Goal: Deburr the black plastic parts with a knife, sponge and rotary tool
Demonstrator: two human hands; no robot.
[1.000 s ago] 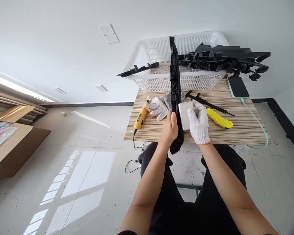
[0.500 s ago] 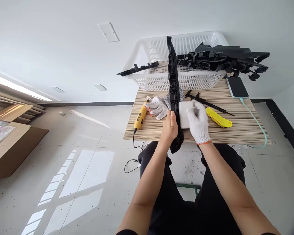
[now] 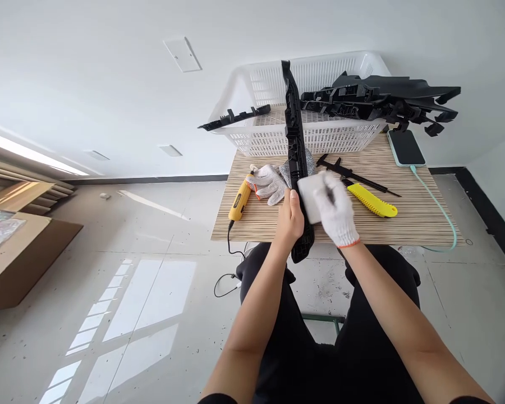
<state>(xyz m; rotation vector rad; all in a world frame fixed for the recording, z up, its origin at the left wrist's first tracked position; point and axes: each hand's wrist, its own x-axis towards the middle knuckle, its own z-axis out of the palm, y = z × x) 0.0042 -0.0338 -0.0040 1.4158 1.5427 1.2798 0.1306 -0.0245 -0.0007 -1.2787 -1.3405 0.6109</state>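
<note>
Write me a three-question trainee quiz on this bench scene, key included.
1. True or false: the left hand, gripping the long black part, wears a glove.

2. Multiple choice: what does the right hand hold?
A) yellow-handled tool
B) white block
C) black caliper

3. Short answer: which device is the pale green cable plugged into?

Key: 1. False; that hand is bare. 2. B. 3. The phone.
</note>
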